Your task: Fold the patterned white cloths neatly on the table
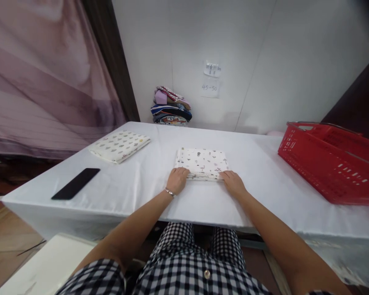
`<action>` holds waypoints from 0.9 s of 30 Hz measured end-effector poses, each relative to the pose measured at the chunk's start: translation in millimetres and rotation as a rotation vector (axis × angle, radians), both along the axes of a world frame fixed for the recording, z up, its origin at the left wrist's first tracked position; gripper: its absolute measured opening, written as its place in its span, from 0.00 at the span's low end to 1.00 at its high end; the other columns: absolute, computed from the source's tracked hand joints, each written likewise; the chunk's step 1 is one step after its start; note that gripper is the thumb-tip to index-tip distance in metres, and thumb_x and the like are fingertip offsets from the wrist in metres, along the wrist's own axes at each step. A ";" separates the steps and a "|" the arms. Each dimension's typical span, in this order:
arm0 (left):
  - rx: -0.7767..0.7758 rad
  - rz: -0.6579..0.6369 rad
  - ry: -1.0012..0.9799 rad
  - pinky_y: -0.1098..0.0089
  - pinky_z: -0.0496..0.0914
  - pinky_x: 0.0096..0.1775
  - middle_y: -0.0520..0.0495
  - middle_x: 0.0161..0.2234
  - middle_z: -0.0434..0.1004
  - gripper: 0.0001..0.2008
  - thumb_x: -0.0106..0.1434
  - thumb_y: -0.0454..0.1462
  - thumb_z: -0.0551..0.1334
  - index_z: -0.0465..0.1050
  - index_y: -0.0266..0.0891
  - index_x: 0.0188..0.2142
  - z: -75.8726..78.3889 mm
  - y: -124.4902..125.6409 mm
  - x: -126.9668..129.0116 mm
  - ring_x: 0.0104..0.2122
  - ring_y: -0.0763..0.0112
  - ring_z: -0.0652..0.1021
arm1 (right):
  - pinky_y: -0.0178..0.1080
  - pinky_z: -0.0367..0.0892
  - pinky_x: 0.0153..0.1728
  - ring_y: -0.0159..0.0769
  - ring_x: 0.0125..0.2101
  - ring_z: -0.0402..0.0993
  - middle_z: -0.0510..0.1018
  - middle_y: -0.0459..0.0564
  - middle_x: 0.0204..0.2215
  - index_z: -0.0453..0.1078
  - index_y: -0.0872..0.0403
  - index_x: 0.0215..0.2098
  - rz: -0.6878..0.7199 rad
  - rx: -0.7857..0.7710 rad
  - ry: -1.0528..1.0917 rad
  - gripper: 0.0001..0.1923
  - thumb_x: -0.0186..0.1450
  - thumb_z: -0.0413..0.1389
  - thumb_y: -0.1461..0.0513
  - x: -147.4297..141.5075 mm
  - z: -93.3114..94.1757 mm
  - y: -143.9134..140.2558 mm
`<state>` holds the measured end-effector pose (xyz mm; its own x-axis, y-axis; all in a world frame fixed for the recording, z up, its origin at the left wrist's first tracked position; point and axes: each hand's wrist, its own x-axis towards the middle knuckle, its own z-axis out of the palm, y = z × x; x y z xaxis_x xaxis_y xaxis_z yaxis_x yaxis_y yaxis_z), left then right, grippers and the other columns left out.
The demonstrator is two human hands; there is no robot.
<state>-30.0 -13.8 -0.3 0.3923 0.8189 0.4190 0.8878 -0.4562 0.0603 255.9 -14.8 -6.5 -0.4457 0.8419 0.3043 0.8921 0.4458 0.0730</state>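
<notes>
A white folded cloth (204, 160) with small prints, among them a pink flamingo and palm trees, lies flat in the middle of the table. Its near edge shows several stacked layers. My left hand (177, 180), with a bracelet at the wrist, grips the cloth's near left corner. At the near right corner, my right hand (233, 183) holds the same edge. Both thumbs are mostly hidden from view. Farther left rests another folded cloth (119, 145), cream with grey heart-like shapes.
A white-covered table (258, 164) spans the view. A red plastic basket (326, 168) stands at its right end. On the left lies a flat black rectangular object (76, 184). A pile of folded fabrics (171, 107) sits by the back wall, near paper notes (210, 87).
</notes>
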 end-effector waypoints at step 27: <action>-0.527 0.571 -0.759 0.72 0.62 0.28 0.49 0.26 0.75 0.13 0.53 0.47 0.57 0.68 0.40 0.25 10.9 10.0 -31.7 0.27 0.69 0.73 | 0.40 0.58 0.45 0.40 0.46 0.62 0.70 0.54 0.45 0.65 0.55 0.48 0.016 0.051 0.098 0.20 0.60 0.45 0.70 5.8 -12.0 0.0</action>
